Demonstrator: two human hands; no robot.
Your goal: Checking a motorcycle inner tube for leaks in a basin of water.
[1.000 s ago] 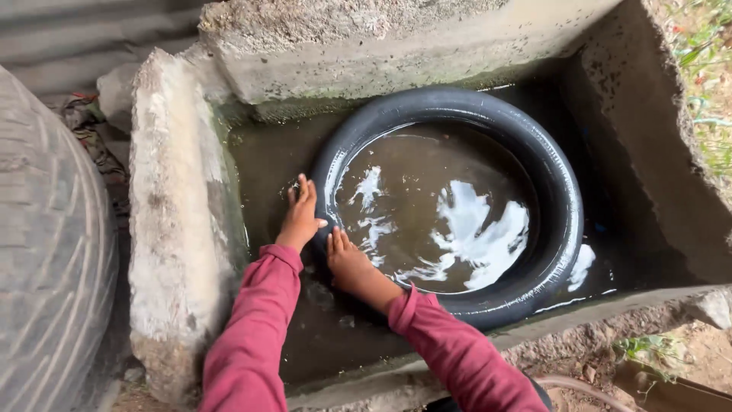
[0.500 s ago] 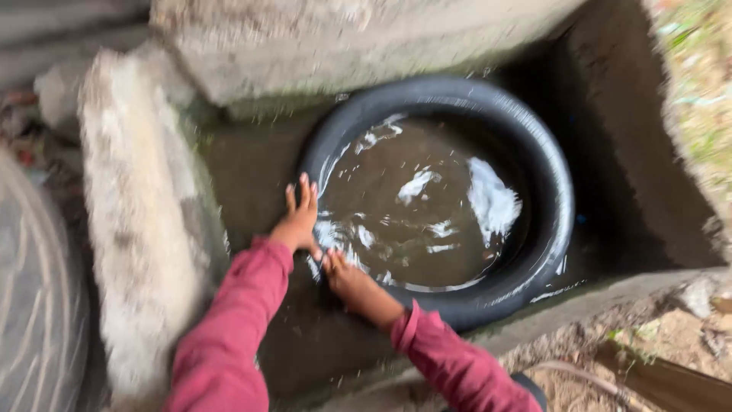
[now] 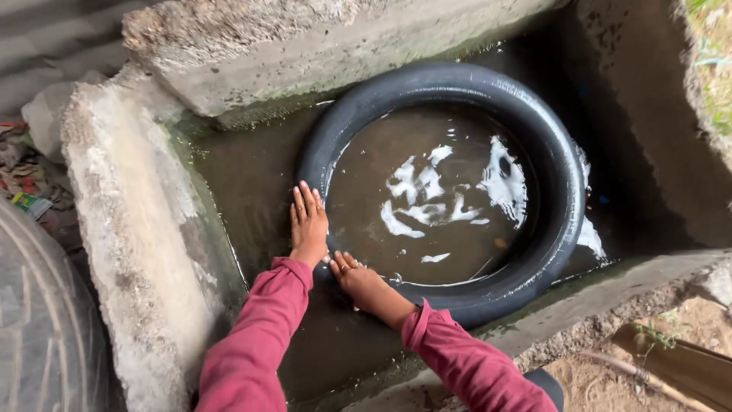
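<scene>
Both hands pressed on the black tube at its near-left arc. Left hand [image 3: 307, 223] lay flat, fingers spread and pointing away from the person, palm down on the tube [image 3: 560, 191] just where rubber met water. Right hand [image 3: 360, 281] sat close beside it, nearer the person, fingers extended and laid over the tube's near edge, partly wet (whether they curled under the rubber could not be told). Neither hand was clamped around anything; both were open, resting on the rubber. Sleeves [image 3: 263, 336] on both arms were dark red, pushed to the wrist.

That tube, a large inflated ring, lay flat in a concrete trough [image 3: 141, 229], half sunk in murky brown water [image 3: 435, 198] that filled its middle and showed white glints of sky. It took up most of the trough, its far-right side close to the wall. Rough concrete slabs formed the left and far rims. At the far left edge, a grey tyre [image 3: 38, 328] stood outside the trough, well apart from the hands. Bare dirt and a few sticks lay at lower right.
</scene>
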